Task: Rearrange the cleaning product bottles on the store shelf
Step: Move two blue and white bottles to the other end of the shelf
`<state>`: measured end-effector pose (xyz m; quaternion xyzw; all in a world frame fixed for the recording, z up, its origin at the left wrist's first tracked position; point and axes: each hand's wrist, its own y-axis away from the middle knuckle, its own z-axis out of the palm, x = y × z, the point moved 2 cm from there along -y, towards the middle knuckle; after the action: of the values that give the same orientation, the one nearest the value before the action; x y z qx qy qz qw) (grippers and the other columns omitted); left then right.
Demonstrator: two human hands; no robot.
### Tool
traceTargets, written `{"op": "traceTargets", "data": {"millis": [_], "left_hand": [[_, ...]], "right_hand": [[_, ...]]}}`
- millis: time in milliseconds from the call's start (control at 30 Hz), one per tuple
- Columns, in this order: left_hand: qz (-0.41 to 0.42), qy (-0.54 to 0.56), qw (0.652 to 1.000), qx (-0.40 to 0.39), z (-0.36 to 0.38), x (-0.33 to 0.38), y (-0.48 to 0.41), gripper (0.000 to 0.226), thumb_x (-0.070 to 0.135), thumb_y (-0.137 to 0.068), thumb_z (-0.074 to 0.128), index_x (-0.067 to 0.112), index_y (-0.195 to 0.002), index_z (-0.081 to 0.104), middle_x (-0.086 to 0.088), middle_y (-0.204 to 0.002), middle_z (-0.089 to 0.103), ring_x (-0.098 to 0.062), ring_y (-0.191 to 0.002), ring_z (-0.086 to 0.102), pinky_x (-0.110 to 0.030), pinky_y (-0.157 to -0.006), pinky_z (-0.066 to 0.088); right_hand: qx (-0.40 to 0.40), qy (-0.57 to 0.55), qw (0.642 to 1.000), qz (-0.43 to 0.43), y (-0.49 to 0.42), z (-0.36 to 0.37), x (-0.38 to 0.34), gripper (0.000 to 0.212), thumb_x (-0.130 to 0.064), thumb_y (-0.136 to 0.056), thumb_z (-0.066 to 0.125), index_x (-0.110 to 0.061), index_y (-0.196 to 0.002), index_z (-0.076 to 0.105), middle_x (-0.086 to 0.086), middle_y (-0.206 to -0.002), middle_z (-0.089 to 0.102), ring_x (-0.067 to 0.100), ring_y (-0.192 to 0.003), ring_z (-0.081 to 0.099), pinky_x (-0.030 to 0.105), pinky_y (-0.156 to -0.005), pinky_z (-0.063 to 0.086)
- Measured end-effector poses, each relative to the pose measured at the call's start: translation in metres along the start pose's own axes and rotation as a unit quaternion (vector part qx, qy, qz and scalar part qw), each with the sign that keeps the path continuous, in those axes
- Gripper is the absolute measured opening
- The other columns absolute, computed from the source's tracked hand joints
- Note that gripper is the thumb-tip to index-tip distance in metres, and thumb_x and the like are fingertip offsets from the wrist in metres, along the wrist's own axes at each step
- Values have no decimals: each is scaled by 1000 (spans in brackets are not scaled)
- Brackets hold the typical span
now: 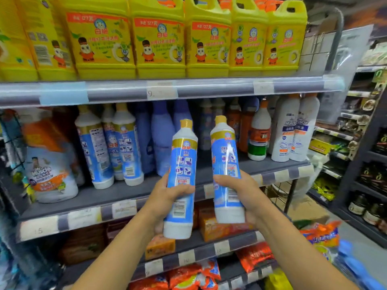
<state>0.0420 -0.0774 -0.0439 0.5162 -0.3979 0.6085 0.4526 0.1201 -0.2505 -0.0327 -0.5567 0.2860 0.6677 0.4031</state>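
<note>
I hold two matching white bottles with blue labels and yellow caps in front of the middle shelf [109, 193]. My left hand [165, 197] grips the lower half of the left bottle [182, 164], which stands nearly upright. My right hand [243, 191] grips the right bottle [227, 160] from the side, tilted slightly left. Three more bottles of the same kind [125, 147] stand on the shelf to the left, with a bare stretch of shelf in front of the purple bottles [161, 135].
Yellow detergent jugs [159, 38] fill the top shelf. A large white refill pouch [50, 164] sits at the left; orange bottles [243, 126] and white bottles [287, 130] stand at the right. Soap boxes and bags fill the lower shelves. An aisle with other shelves lies to the right.
</note>
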Motion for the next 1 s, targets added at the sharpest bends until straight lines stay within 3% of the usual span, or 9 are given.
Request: {"op": "traceTargets", "data": {"millis": [167, 267, 367, 467, 533, 633, 767, 1000], "left_hand": [[-58, 78, 995, -26, 42, -11, -28, 61, 22, -40, 79, 6, -96, 59, -15, -61, 63, -29, -45, 61, -34, -44, 54], [-44, 69, 997, -9, 65, -14, -49, 53, 15, -49, 76, 3, -97, 59, -15, -64, 66, -28, -49, 64, -34, -48, 56], [-37, 83, 996, 14, 85, -17, -68, 36, 8, -70, 64, -1, -104, 57, -17, -67, 66, -28, -52, 65, -36, -51, 58], [-60, 131, 989, 21, 102, -17, -83, 55, 12, -68, 60, -7, -119, 49, -24, -77, 61, -31, -55, 63, -36, -52, 57], [-53, 146, 987, 31, 111, -16, -94, 61, 12, -64, 63, -4, -120, 47, -22, -74, 61, -30, -53, 62, -36, -51, 57], [-32, 109, 992, 57, 118, -13, -110, 56, 4, -63, 76, 5, -112, 49, -18, -70, 61, -27, -54, 61, -35, -52, 57], [-28, 94, 991, 91, 115, -12, -129, 48, 11, -62, 76, 16, -106, 58, -8, -67, 70, -23, -58, 66, -37, -58, 58], [7, 24, 991, 135, 103, -2, -162, 39, 9, -65, 80, 10, -100, 63, -6, -67, 71, -19, -58, 69, -32, -53, 55]], "right_hand": [[-28, -52, 998, 28, -17, -53, -5, 50, -23, -65, 76, -2, -107, 58, 15, -80, 71, 26, -64, 68, 34, -54, 55], [-54, -135, 987, 70, -32, -82, -11, 53, -21, -64, 69, 2, -110, 57, 19, -77, 69, 30, -61, 66, 36, -53, 57], [-78, -150, 980, 105, -48, -106, -17, 47, -20, -73, 55, 0, -116, 56, 22, -80, 69, 35, -63, 66, 41, -57, 58], [-72, -95, 989, 85, -67, -127, -21, 31, -15, -89, 53, -2, -118, 55, 19, -86, 70, 32, -69, 68, 42, -60, 57], [-81, -64, 993, 57, -82, -137, -25, 29, -13, -89, 59, -6, -117, 57, 15, -86, 71, 29, -69, 69, 41, -59, 57], [-94, -6, 995, 36, -106, -144, -30, 29, -13, -83, 71, -9, -111, 63, 11, -87, 74, 24, -71, 71, 36, -59, 57], [-71, 62, 995, 20, -136, -135, -32, 28, -17, -74, 81, -15, -99, 66, 5, -81, 75, 18, -70, 72, 35, -60, 59], [17, 186, 980, -62, -197, -115, -24, 50, -21, -71, 83, -11, -113, 58, 5, -100, 69, 17, -84, 67, 29, -67, 56]]}}
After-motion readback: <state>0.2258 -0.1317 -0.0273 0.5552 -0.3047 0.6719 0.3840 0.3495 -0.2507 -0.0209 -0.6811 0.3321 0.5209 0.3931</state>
